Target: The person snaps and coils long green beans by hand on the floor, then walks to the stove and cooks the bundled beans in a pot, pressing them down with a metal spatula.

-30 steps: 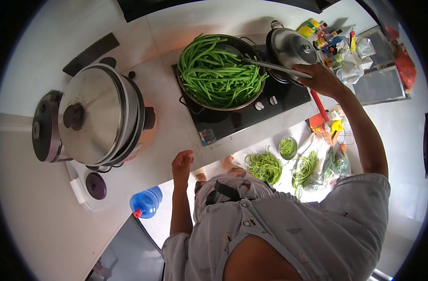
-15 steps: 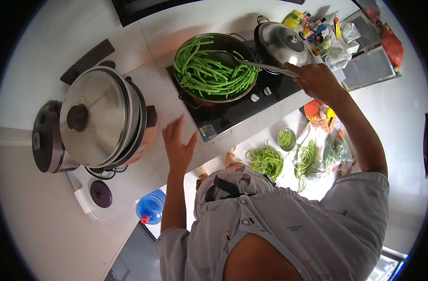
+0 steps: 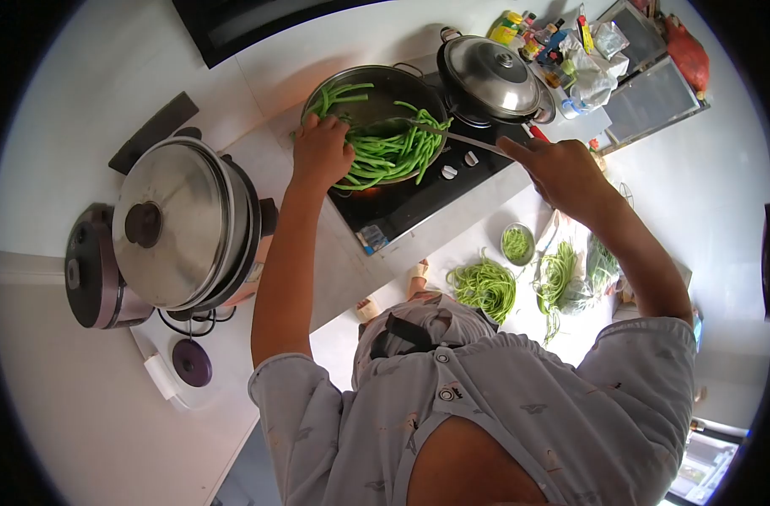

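My right hand [image 3: 562, 169] is closed around the handle of a metal spatula [image 3: 461, 137]; its head is partly buried among the beans. Long green beans [image 3: 389, 156] lie in a wide dark pan [image 3: 431, 88] on the black cooktop [image 3: 410, 207]. At the pan's left edge, my left hand [image 3: 322, 152] has its fingers curled onto beans, several of which stick out above the knuckles. The fingertips are partly hidden by the hand itself.
Behind the pan on the right stands a lidded wok [image 3: 495, 76], with bottles [image 3: 507, 29] beyond it. A lidded steel pot [image 3: 170, 223] and a rice cooker [image 3: 94, 270] occupy the left counter. On the floor lie bundles of long beans [image 3: 484, 288] and a bowl [image 3: 517, 244].
My left hand has moved from open above the counter up to the pan's left side and closed on beans. The beans have shifted, baring some of the pan's middle.
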`<state>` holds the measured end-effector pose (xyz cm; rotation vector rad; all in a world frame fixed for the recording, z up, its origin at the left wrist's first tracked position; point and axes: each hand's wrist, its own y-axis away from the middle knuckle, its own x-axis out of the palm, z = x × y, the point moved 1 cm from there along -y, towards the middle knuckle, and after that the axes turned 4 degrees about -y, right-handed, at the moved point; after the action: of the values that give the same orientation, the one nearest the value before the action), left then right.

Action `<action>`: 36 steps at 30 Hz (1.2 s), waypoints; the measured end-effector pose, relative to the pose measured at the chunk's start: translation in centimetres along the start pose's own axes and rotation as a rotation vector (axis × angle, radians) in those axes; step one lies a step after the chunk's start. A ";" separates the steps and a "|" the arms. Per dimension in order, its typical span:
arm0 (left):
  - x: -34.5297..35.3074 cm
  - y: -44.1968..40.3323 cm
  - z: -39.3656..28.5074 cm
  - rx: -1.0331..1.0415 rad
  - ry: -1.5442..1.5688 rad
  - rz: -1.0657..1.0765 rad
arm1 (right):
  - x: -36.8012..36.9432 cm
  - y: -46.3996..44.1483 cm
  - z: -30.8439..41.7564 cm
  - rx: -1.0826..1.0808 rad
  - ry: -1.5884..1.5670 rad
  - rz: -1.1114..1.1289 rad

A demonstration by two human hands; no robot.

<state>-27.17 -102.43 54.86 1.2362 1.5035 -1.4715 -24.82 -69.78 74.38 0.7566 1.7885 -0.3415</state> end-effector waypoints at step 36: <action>6.5 23.1 -5.8 -0.649 0.869 -0.232 | 10.8 0.7 8.5 0.441 -0.250 0.154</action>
<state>-6.69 -97.89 41.91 1.3554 2.4897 -0.4182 -20.09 -70.64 61.52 1.1017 1.4236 -0.7091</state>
